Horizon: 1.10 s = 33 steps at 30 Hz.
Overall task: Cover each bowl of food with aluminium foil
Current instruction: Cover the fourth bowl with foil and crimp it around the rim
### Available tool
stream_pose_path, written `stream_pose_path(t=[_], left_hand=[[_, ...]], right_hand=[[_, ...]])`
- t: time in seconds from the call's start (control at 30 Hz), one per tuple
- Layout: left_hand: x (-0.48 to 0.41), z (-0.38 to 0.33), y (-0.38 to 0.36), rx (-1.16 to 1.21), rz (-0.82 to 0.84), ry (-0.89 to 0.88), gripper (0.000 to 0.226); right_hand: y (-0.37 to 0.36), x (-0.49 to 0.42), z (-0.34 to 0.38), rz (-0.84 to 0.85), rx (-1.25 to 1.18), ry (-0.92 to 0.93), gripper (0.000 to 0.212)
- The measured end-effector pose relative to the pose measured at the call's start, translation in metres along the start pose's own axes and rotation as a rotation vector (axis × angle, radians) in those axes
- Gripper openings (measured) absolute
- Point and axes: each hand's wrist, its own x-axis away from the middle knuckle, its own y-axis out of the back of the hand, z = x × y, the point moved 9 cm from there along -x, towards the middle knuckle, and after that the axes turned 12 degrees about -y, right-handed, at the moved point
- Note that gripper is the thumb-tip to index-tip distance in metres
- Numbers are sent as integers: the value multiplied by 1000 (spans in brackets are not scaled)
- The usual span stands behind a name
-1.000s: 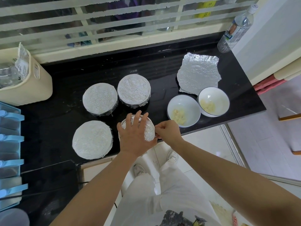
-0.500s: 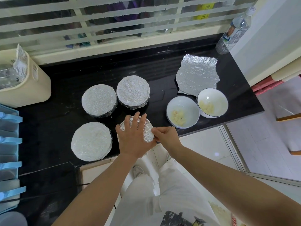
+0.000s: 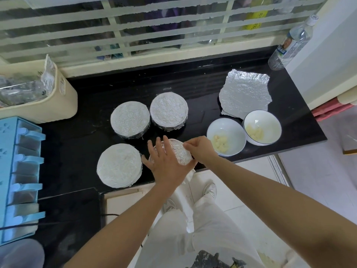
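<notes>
At the near edge of a black stone counter [image 3: 92, 132], a foil-wrapped round bowl [image 3: 178, 151] is pressed from above by the left hand [image 3: 166, 165], its fingers straight and spread. The crinkled silver foil is pinched at the right rim by the curled fingers of the right hand [image 3: 201, 149]. The foil is judged thin, light, easily torn and crease-holding, so it is best taken at its overhanging edge. The bowl beneath is probably stiff and breakable. It is set upright, mouth up, and being round it shows no long axis. Just to the right, an open white bowl of pale food [image 3: 226, 130] is seen, and beyond it a flat spare sheet of silver foil [image 3: 244, 95].
</notes>
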Motion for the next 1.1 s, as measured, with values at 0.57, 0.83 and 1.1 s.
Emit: stream_pose_path(t=[0.57, 0.83, 1.1], left_hand=[[-5, -13, -7, -221, -68, -459, 87], [-6, -13, -7, -234, -84, -458, 84], [-6, -11, -8, -254, -69, -455, 85]], right_hand=[[-5, -2, -5, 123, -26, 13, 24], [4, 17, -15, 98, 78, 126, 34], [5, 21, -19, -19, 254, 190, 11]])
